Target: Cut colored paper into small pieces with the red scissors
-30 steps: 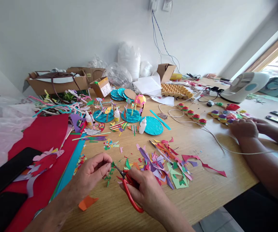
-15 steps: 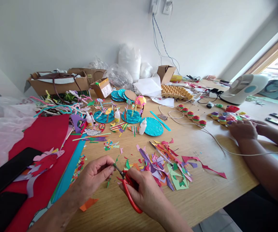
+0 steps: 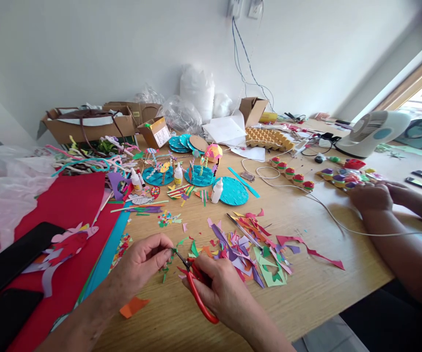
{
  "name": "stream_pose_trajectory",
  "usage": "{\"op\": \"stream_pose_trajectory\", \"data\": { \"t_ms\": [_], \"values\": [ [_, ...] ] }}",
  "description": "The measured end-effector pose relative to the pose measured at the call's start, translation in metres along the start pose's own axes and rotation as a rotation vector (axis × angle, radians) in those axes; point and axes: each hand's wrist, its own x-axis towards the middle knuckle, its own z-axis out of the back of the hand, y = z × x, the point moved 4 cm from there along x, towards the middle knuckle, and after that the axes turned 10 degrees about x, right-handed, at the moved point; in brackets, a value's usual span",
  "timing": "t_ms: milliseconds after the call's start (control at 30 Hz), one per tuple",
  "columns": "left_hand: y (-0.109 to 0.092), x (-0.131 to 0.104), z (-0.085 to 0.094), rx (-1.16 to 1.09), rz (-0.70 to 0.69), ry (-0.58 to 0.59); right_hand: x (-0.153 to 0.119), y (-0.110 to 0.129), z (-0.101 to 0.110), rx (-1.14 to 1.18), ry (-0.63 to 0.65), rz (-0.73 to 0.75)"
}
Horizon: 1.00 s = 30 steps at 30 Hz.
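Since half a second ago, the loose green sliver (image 3: 182,241) by my left fingertips has gone from standing nearly upright to leaning over rightward, while both hands sit almost where they were. From the head view, my left hand (image 3: 148,261) pinches a tiny piece of green paper (image 3: 173,251) just ahead of the red-handled scissors (image 3: 198,296), whose loops my right hand (image 3: 216,281) grips. Their long axis slants from the handles, near me and right, to the tips, farther out and left, touching or almost touching the pinched paper. So the paper lies forward-left of my right hand, left hand nearer. The blades look narrow; I can't tell whether they're fully closed, nor which way the paper's own length runs. Green snippets (image 3: 164,275) lie beneath on the worktop (image 3: 159,322).
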Motion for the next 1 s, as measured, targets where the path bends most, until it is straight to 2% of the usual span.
{"op": "stream_pose_trajectory", "data": {
  "t_ms": [667,933,1000],
  "values": [
    [0.005,-0.003,0.006,-0.006,0.023,0.004,0.001,-0.002,-0.002,0.014,0.026,0.016],
    [0.008,0.001,0.013,-0.115,0.107,-0.120,-0.003,-0.005,-0.002,0.142,0.187,-0.017],
    [0.009,0.003,0.013,-0.112,0.116,-0.117,-0.002,-0.006,-0.001,0.223,0.225,-0.051]
  ]
}}
